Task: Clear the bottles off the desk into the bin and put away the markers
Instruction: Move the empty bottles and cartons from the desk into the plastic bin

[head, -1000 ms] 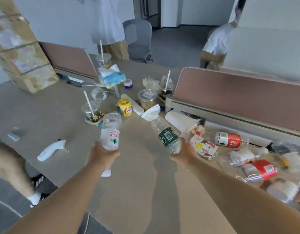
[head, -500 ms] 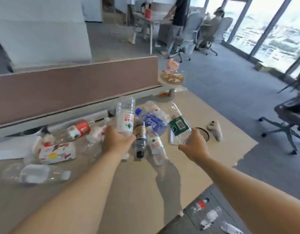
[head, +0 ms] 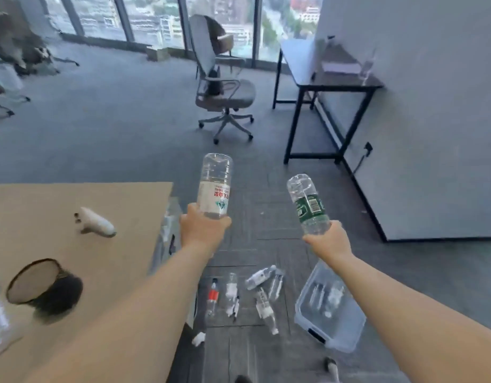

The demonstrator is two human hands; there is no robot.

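**Two bottles aloft, a small bin far below**

A person stands at the edge of the brown tabletop (head: 59, 211), both arms stretched out over the grey carpet. The left grip (head: 204, 229) is curled tight round the lower end of a clear plastic bottle with a white label (head: 214, 189), held base-up. The right grip (head: 328, 240) is wrapped the same way round a clear plastic bottle with a green label (head: 309, 205), which leans to the left.

Both bottles hang well above the clear rectangular plastic bin (head: 341, 345) on the floor, which appears to hold a couple of bottles. Several clear bottles (head: 262, 277) lie scattered on the carpet just beside it.

The risk is another miss. The white-labelled bottle hangs over the strays, not over the bin, so a straight release would likely land it among them. Light, empty plastic dropped from this height could also bounce off the rim or back out. The right forearm hides part of the bin, which makes aiming harder. No markers can be made out.
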